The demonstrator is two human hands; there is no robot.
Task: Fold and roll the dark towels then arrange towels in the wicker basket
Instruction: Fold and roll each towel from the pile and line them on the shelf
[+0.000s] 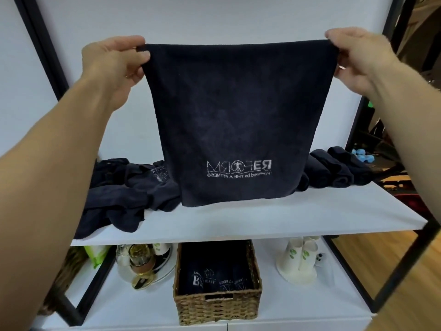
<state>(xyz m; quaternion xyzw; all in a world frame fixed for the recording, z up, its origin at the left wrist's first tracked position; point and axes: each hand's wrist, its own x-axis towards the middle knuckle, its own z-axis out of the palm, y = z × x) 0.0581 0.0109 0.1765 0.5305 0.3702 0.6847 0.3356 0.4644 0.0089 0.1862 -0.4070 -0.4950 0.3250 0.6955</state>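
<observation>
Both arms raised in front of me. My left hand (114, 60) pinches the top left corner of a dark navy terry towel (238, 120); thumb in front, fingers (140, 57) pressed together on the cloth. My right hand (358, 53) pinches the top right corner the same way, fingers closed on the hem. Top edge is stretched taut between the two hands, roughly level.

The towel hangs flat and unfolded, above the upper white shelf (262, 218). Its bottom hem hangs close to the shelf's middle; whether it touches, I cannot tell. White embroidered logo (238, 169) near the bottom hem reads mirrored from my side, so the printed face is turned away from me.

On the upper shelf, toward its left edge: a crumpled heap of unfolded dark towels (124, 194), some spilling to the front edge. Toward the right edge, at the back: a row of rolled dark towels (334, 170), lying side by side and touching.

Lower white shelf (310, 304): rectangular woven wicker basket (217, 304) at the middle, near the front edge. Inside it, rolled dark towels with white lettering (214, 279) stand packed together. Left of the basket, a round glass tray with bottles (143, 263). Right of it, a stack of white paper cups with green print (298, 256), apart from the basket.
</observation>
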